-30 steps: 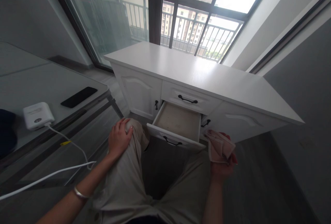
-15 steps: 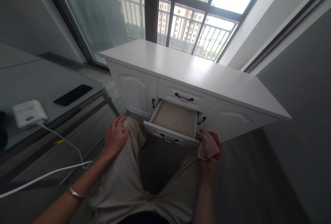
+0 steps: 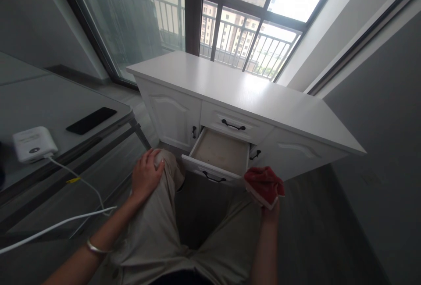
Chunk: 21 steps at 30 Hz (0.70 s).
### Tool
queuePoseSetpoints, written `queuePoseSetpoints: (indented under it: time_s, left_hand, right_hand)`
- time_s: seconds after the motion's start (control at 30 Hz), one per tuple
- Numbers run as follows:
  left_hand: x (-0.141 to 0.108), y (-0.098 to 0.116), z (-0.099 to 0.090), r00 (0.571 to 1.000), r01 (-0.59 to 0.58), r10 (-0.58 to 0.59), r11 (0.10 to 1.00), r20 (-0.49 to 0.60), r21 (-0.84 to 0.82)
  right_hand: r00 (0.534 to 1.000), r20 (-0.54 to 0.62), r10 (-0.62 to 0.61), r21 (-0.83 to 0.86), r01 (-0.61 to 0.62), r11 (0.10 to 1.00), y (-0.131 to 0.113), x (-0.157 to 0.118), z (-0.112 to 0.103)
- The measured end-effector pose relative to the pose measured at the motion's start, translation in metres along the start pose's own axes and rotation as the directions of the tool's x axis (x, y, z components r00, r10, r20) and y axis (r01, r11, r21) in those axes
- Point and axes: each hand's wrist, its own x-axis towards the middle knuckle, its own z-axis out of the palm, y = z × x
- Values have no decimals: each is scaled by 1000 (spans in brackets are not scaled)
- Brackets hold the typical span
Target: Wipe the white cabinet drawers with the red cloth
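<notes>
My left hand (image 3: 146,175) lies flat on my left knee, its fingers spread a little and nothing in it. A red and pink cloth (image 3: 265,185) drapes over my right hand (image 3: 268,209), which holds it at the right front corner of a pulled-out drawer (image 3: 219,150); the cloth hides the fingers. The drawer has a dark handle (image 3: 213,177) and small specks on its pale bottom. It belongs to a white cabinet (image 3: 226,84), whose upper drawer (image 3: 235,120) is closed.
On the left, a grey table (image 3: 29,96) bears a black phone-like slab (image 3: 91,120) and a white device (image 3: 33,143) with a cable (image 3: 70,221) running from it. A large window (image 3: 245,22) stands behind the cabinet; a grey wall (image 3: 378,114) is at the right.
The cloth has turned so that its red side faces up, and my right hand has moved slightly right. My left hand stays on the knee.
</notes>
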Motion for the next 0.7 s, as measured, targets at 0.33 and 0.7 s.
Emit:
queuePoseSetpoints:
  time_s: [0.33,0.7]
  left_hand:
    - [-8,4,0,998,-29,28,999,-56,-15]
    - [-63,70,95,730,-116,438,836,524,-537]
  right_hand:
    - [941,-274,197,431,-63,900,85,-24,-57]
    - [906,-372,202,450,-14,893,121,-11,-77]
